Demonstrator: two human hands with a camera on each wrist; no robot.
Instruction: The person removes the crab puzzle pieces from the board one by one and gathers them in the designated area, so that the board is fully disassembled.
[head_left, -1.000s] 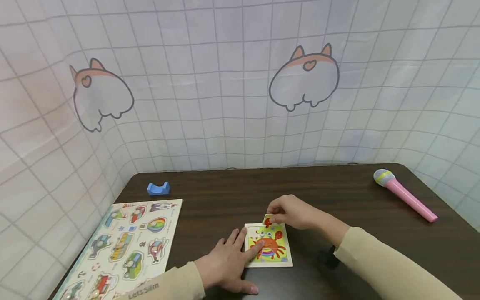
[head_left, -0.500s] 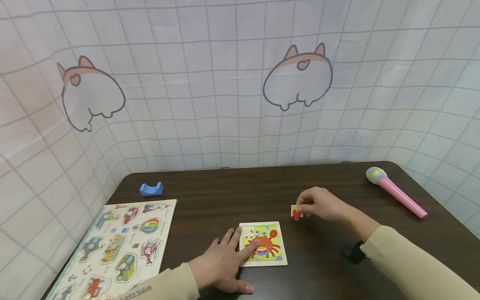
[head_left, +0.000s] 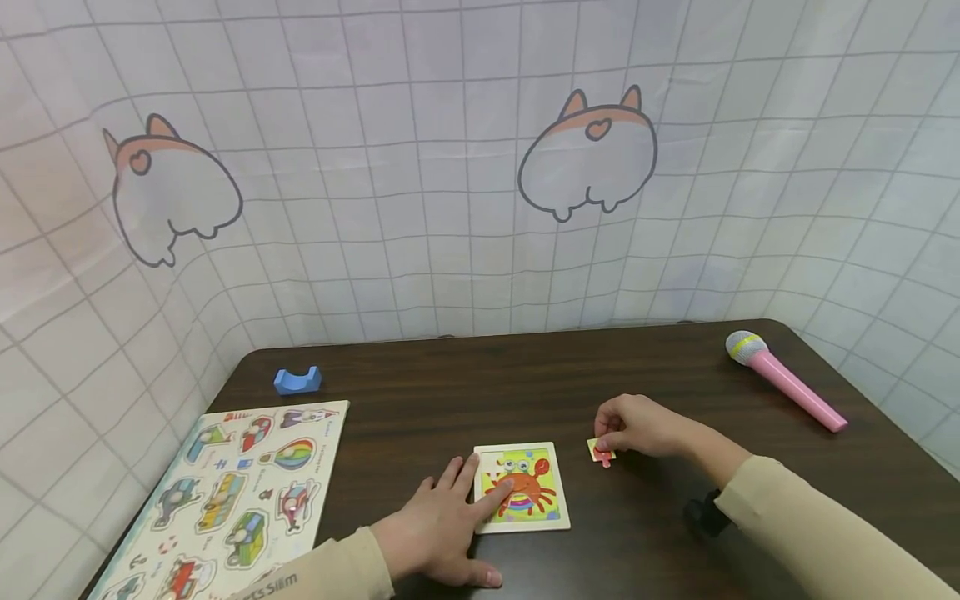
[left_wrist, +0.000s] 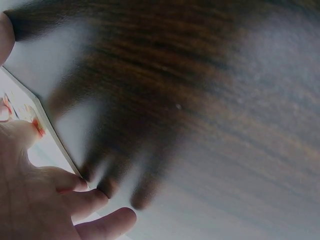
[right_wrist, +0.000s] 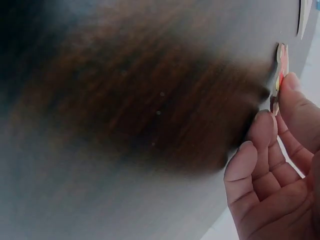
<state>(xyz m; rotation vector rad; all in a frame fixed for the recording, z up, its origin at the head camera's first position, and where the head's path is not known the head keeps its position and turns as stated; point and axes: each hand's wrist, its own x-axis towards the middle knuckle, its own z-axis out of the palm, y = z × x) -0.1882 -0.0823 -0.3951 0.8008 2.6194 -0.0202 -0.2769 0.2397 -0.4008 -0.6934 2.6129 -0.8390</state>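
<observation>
A small square crab jigsaw puzzle (head_left: 536,497) in a pale wooden tray lies on the dark table, its upper left corner showing pale backing. My left hand (head_left: 438,527) is spread flat beside it, index finger on the crab and thumb on the table. The tray's edge (left_wrist: 55,132) runs past those fingers in the left wrist view. To the right of the tray, my right hand (head_left: 641,427) pinches a yellow and red jigsaw piece (head_left: 605,458) low at the tabletop. Seen from the right wrist, thumb and fingers grip the piece (right_wrist: 283,62) by one end.
A large knobbed vehicle puzzle board (head_left: 300,467) covers the left front of the table (head_left: 420,392). Behind it sits a blue curved block (head_left: 297,382). At the far right lies a pink toy microphone (head_left: 795,387). A white checked curtain (head_left: 390,208) hangs behind the table.
My right hand has carried the jigsaw piece from the tray's top edge out to the right, then lowered it toward the table. My left hand stays on the crab puzzle.
</observation>
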